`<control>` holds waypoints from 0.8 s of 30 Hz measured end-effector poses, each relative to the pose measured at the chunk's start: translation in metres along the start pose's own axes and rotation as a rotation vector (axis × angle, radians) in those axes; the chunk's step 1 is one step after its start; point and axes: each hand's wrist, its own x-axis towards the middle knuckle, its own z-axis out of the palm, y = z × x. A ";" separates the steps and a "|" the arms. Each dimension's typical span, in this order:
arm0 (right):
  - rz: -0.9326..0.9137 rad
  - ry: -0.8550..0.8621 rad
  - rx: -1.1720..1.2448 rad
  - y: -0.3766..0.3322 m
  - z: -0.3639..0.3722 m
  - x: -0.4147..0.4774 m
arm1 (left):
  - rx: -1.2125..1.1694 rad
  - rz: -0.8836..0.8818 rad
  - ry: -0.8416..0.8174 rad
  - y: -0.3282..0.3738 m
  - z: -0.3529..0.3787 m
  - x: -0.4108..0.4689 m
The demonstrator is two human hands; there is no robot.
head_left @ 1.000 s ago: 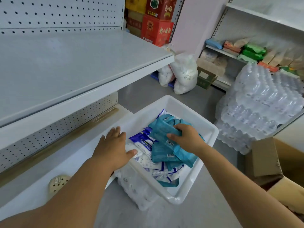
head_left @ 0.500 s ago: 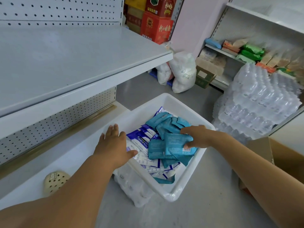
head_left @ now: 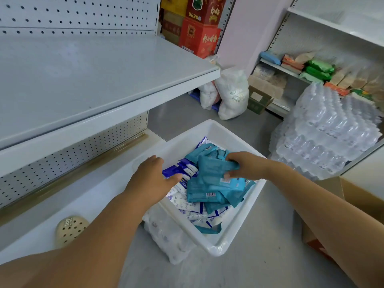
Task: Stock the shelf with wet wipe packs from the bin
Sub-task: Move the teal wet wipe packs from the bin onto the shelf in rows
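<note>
Centrally, a white plastic bin, rectangular with a rolled rim, rests tilted on a shrink-wrapped block of bottles on the grey floor. It lies at 4 o'clock from the shelf, a smooth pale-grey metal board backed by a perforated panel. The wet wipe packs lie loose in the bin. They are flat, soft, glossy pouches: teal packs with small barcode labels heaped on top, and white-and-blue packs beneath and toward 9 o'clock.

The right hand grips one teal pack at the top of the heap. Its fingers curl over the upper edge and the thumb pinches from below, creasing the film.

The left hand lies palm down over the bin's 9 o'clock wall. Its fingers are straight and pressed together, with the thumb spread toward 3 o'clock. Whether that thumb touches a pack cannot be told.

Print on the pouches is too small to read. The left forearm partly covers a beige perforated object at 8 o'clock, and the bin hides most of the bottle block.
</note>
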 end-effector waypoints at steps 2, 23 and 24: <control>0.019 0.110 0.272 -0.013 -0.004 -0.003 | -0.177 -0.035 0.035 0.010 -0.004 -0.002; -0.413 0.358 1.447 -0.237 -0.050 0.006 | -1.305 -0.022 0.392 0.050 -0.147 -0.029; -0.438 0.372 1.464 -0.248 -0.056 0.007 | -1.295 -0.004 0.416 0.050 -0.161 -0.031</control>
